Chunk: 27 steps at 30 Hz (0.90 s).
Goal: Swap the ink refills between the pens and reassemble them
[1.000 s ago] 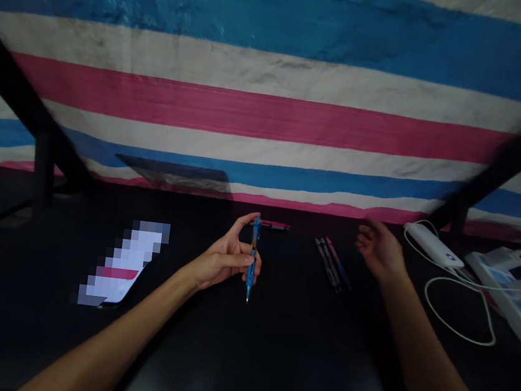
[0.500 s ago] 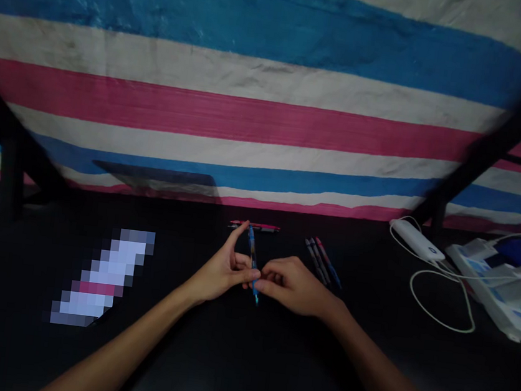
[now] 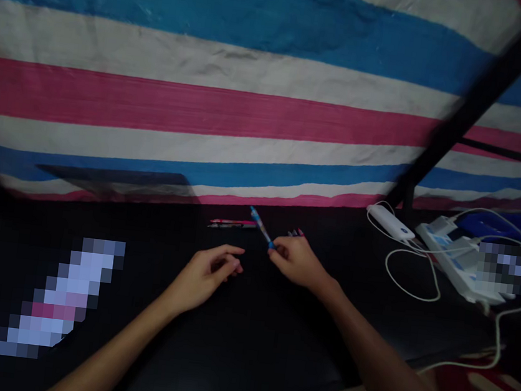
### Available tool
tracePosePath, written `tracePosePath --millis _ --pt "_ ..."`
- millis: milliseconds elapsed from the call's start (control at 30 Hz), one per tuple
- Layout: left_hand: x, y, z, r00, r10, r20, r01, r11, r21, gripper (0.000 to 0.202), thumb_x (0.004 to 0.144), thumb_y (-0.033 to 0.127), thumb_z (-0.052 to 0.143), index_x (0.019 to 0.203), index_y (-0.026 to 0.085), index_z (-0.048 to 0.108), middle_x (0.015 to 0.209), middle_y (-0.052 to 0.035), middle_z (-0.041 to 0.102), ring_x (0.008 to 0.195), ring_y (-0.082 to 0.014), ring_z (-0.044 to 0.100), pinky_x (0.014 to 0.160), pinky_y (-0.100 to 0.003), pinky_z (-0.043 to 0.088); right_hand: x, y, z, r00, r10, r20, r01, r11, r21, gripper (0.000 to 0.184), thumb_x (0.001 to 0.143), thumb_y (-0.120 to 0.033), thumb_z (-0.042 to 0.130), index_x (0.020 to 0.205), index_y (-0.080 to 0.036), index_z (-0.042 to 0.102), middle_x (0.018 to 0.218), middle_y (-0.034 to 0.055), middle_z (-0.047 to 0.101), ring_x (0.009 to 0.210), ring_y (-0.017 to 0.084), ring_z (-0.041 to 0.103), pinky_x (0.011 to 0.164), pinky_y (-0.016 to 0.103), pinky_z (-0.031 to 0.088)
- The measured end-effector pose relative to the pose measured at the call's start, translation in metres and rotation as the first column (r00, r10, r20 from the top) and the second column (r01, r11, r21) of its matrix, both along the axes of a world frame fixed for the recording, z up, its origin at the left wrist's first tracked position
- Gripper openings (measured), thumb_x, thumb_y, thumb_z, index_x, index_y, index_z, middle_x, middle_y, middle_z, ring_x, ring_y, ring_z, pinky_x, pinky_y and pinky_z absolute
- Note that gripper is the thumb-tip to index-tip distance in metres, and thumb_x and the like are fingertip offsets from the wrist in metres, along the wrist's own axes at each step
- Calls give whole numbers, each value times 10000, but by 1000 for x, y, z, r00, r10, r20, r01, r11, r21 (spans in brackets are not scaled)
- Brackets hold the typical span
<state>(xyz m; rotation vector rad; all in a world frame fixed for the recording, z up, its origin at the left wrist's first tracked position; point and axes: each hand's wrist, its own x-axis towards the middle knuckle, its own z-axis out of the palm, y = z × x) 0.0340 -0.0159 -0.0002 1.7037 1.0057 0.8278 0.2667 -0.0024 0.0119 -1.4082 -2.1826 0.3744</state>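
A blue pen [image 3: 261, 227] is pinched at its lower end between the thumb and fingers of my right hand [image 3: 296, 260], its other end tilted up and to the left. My left hand [image 3: 210, 276] is apart from it, lower and to the left, with fingers loosely curved, a gap between thumb and forefinger, and nothing held. Behind the held pen, a red pen [image 3: 229, 221] and a dark pen [image 3: 231, 226] lie side by side on the black table [image 3: 225, 342]. Beyond my right hand show the ends of several more pens [image 3: 294, 232], mostly hidden by the hand.
On the left lies a blurred-out bright object [image 3: 60, 298]. A white device [image 3: 389, 223] with a looped cable and a white power strip [image 3: 463, 259] sit at the right. Striped sheeting [image 3: 204, 110] hangs behind, and a black frame bar [image 3: 468, 106] slants at the right.
My left hand has let go of the blue pen and drawn away to the left. My right hand now holds the pen alone, farther back and right. The view has turned rightward.
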Motion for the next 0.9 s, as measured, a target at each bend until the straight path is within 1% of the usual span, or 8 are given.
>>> tracePosePath --millis 33,100,200,367,533,633,767,900 --pt "-2 2 -1 996 61 -72 -52 992 111 274 846 322 536 1076 204 626 849 -59 669 771 -210 599 705 -343 453 10 4 1 996 -87 -5 86 996 -6 201 835 -281 523 684 -169 596 545 -10 537 508 116 469 519 227 288" --pt "-7 7 -3 964 186 -188 -108 925 364 212 833 304 546 991 221 659 933 -67 650 892 -244 573 835 -402 421 33 10 2 975 -220 27 221 975 -30 235 833 -317 526 670 -174 615 540 3 548 514 133 497 512 237 291" --pt "-13 14 -7 896 315 -312 -96 826 556 278 838 303 525 1087 224 622 1156 -95 577 1115 -293 468 951 -469 348 65 17 3 924 -340 173 360 928 -97 222 781 -328 591 629 -180 656 569 41 598 565 168 551 527 255 305" --pt "-17 27 -12 782 424 -456 -62 781 621 440 873 338 473 1306 256 461 1431 -113 375 1304 -348 283 974 -570 277 84 18 6 849 -494 188 516 851 -94 327 826 -418 526 677 -186 702 624 87 646 605 208 598 548 276 350" --pt "-21 38 -21 704 431 -564 -4 797 604 467 909 397 385 1358 267 391 1456 -91 363 1331 -322 277 1006 -576 224 106 20 7 743 -640 198 664 741 -95 336 819 -442 522 829 -179 730 710 109 683 727 245 638 595 280 386" --pt "-22 42 -24 654 443 -613 14 803 595 464 922 418 334 1362 278 380 1463 -78 356 1334 -307 283 1004 -570 225 124 21 4 711 -662 236 703 673 -230 330 809 -440 525 801 -178 725 673 91 680 671 219 636 566 263 392" --pt "-21 43 -23 648 443 -620 31 798 602 433 918 421 334 1317 285 430 1422 -82 415 1301 -309 331 981 -554 253 124 21 1 815 -542 204 572 698 -431 301 807 -401 527 733 -173 710 662 59 682 578 168 615 498 226 378" --pt "-20 41 -18 667 443 -598 23 791 612 369 910 403 363 1220 267 510 1294 -93 530 1202 -310 419 938 -534 286 94 19 1 861 -457 225 505 820 -268 272 800 -369 544 691 -179 705 658 56 674 604 170 611 513 224 356"
